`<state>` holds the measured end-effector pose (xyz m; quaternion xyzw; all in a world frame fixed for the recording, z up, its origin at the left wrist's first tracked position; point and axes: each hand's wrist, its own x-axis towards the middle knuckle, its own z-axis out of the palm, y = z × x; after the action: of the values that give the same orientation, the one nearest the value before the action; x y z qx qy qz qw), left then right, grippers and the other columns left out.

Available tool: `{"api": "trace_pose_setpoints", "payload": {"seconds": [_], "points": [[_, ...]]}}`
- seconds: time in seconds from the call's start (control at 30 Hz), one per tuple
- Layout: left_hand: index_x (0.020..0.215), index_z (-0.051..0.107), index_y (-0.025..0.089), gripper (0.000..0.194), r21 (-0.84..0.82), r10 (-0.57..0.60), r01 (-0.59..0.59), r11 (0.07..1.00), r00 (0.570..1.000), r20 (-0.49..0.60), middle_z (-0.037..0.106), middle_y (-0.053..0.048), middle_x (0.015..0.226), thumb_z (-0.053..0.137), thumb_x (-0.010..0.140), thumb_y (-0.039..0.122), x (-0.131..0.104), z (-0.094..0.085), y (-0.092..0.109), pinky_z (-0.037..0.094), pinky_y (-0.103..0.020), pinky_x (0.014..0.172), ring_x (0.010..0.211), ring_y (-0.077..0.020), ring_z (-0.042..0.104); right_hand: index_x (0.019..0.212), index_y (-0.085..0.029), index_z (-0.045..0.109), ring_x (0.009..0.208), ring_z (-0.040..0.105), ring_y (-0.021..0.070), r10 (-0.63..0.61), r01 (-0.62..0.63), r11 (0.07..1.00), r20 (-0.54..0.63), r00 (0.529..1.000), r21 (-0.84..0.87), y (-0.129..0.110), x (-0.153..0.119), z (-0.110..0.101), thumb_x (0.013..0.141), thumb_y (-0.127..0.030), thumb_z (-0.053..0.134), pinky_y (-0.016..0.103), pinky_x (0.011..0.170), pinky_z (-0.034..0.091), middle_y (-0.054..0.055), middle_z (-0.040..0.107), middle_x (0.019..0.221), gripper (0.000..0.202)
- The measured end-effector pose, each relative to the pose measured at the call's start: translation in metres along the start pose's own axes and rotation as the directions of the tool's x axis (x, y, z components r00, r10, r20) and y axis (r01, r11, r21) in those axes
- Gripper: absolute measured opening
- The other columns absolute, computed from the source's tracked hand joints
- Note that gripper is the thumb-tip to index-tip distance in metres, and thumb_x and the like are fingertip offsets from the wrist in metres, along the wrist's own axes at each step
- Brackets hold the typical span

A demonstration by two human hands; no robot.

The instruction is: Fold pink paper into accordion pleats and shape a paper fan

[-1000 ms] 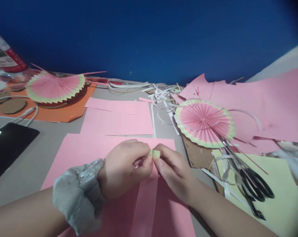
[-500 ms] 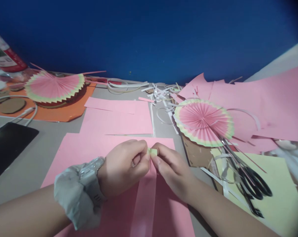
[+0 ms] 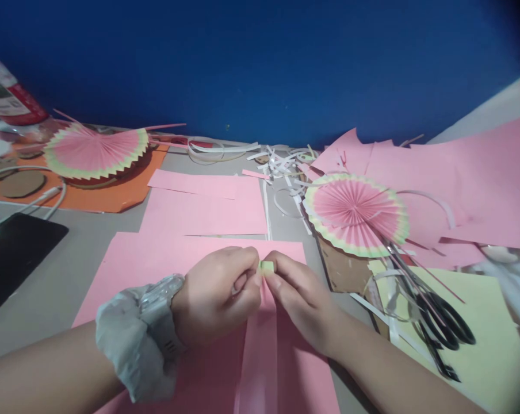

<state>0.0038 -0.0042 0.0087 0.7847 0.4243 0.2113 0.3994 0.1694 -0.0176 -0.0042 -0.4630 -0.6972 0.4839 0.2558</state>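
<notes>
Between both hands is a pink paper strip (image 3: 256, 356) with a pale green end (image 3: 267, 266). My left hand (image 3: 219, 287) is closed, thumb and fingers pinching the strip's top from the left. My right hand (image 3: 301, 299) pinches the same green end from the right, its thumb pressed against the forefinger side. The strip hangs toward me over a large pink sheet (image 3: 130, 276). What the fingers cover of the strip is hidden. A grey scrunchie (image 3: 133, 345) and a band sit on my left wrist.
A pleated pink-and-green paper fan (image 3: 357, 213) and black-handled scissors (image 3: 445, 322) lie at right, over yellow-green paper (image 3: 493, 339). Another fan (image 3: 96, 152) rests on orange paper (image 3: 122, 198) at left. A black tablet-like device (image 3: 18, 253), paper scraps (image 3: 281, 164) and a blue panel (image 3: 260, 69) surround the work area.
The hanging part of the pink strip has swung slightly to the right. Both hands keep their pinch at nearly the same spot.
</notes>
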Motion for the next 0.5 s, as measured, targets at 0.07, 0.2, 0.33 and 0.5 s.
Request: {"api": "trace_pose_setpoints", "payload": {"seconds": [0.07, 0.2, 0.33, 0.5], "points": [[0.063, 0.028, 0.02, 0.021, 0.002, 0.019, -0.019, 1.0, 1.0, -0.001, 0.034, 0.006, 0.057, 0.039, 0.079, 0.014, -0.0005, -0.0004, -0.0007, 0.027, -0.025, 0.051, 0.053, -0.01, 0.033, 0.07, -0.021, 0.035, 0.059, 0.038, 0.0106, -0.005, 0.005, 1.0, 0.002, 1.0, 0.004, 0.0001, -0.0002, -0.0005, 0.091, -0.021, 0.033, 0.023, 0.056, 0.032, -0.004, 0.039, 0.066, 0.022], [0.066, 0.032, 0.02, 0.019, -0.026, 0.088, -0.088, 0.996, 0.996, -0.013, 0.037, 0.005, 0.061, 0.037, 0.084, 0.015, -0.002, -0.0017, -0.0021, 0.03, -0.025, 0.055, 0.056, -0.0108, 0.034, 0.071, -0.021, 0.038, 0.06, 0.039, 0.011, -0.026, 0.026, 0.999, -0.004, 1.0, 0.045, -0.0009, -0.0006, -0.002, 0.092, -0.024, 0.032, 0.024, 0.057, 0.034, -0.004, 0.04, 0.067, 0.022], [0.071, 0.036, 0.019, 0.02, -0.15, 0.051, -0.051, 0.987, 0.999, -0.009, 0.04, 0.004, 0.065, 0.031, 0.09, 0.019, -0.0014, -0.0008, -0.0022, 0.033, -0.025, 0.059, 0.06, -0.011, 0.037, 0.071, -0.021, 0.038, 0.06, 0.039, 0.011, -0.018, 0.02, 0.997, -0.022, 1.0, 0.077, -0.0015, -0.0018, -0.0031, 0.094, -0.029, 0.032, 0.023, 0.057, 0.034, -0.004, 0.039, 0.066, 0.025], [0.075, 0.039, 0.019, 0.02, -0.19, 0.007, -0.004, 0.982, 1.0, 0.015, 0.042, 0.004, 0.069, 0.031, 0.093, 0.021, -0.0002, 0.0028, 0.0002, 0.035, -0.024, 0.063, 0.063, -0.0103, 0.039, 0.074, -0.021, 0.04, 0.063, 0.042, 0.0114, -0.025, 0.029, 0.995, -0.05, 0.998, 0.093, -0.001, -0.0039, -0.0033, 0.095, -0.029, 0.032, 0.023, 0.061, 0.036, -0.003, 0.043, 0.068, 0.024]]}}
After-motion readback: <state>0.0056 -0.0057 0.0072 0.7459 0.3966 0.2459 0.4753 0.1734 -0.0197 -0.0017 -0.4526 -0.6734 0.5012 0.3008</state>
